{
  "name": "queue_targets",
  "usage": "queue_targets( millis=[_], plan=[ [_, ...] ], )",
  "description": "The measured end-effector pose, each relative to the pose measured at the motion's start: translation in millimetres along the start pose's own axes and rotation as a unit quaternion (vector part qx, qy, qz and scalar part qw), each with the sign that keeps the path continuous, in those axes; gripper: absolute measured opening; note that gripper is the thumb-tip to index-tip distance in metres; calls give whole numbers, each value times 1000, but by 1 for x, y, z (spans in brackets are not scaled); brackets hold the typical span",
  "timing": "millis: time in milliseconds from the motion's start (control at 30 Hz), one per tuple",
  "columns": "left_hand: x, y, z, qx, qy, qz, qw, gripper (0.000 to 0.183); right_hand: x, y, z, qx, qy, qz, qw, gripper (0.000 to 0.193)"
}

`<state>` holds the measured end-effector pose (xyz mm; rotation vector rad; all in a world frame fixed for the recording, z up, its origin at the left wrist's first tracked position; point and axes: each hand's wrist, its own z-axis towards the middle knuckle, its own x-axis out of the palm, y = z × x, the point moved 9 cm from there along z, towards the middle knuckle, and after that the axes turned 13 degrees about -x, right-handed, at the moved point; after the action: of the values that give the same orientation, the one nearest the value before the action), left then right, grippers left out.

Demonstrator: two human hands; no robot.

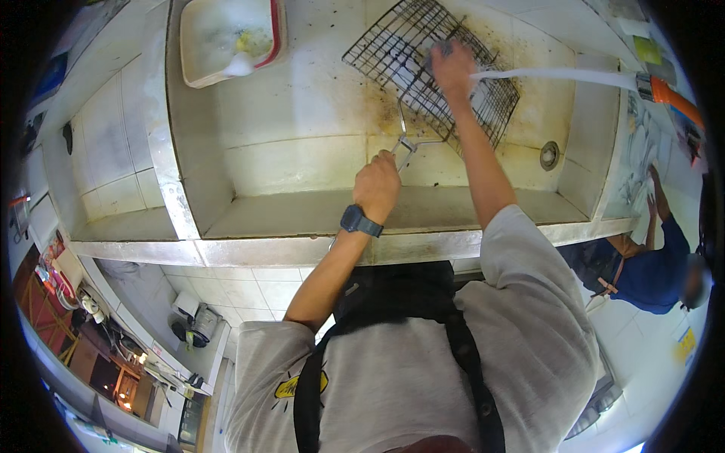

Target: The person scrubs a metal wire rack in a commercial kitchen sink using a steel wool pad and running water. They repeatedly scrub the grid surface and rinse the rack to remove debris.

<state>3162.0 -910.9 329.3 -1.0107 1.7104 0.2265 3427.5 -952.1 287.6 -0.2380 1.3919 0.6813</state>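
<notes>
A dark wire grill basket [495, 106] lies tilted in the tiled sink [294, 162], with brown grime on the tiles around it. My left hand [375, 183], below a wristwatch [359, 220], is closed round the end of its wire handle [402, 121]. On the upper part of the mesh, my right hand [455, 69] presses a grey scouring pad [440, 51], its fingers curled over it. A stream of water [559, 74] runs from the right toward my right hand; splash partly blurs the wires there.
A pale basin with a red inner edge [275, 38] holds suds and a yellowish thing at the upper left. The orange hose end [668, 98] juts in from the right. A round drain [550, 156] sits in the sink's right side. Another person [649, 264] stands at the far right.
</notes>
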Motion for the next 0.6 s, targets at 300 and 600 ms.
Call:
queue_targets(
  millis=[300, 600],
  plan=[
    [1, 5, -8, -40, 65, -17, 997, 19, 16, -33, 53, 32, 50, -89, 994, 41],
    [12, 16, -16, -46, 109, -86, 989, 20, -1, 52, -28, -65, 90, 7, 994, 42]
  ],
)
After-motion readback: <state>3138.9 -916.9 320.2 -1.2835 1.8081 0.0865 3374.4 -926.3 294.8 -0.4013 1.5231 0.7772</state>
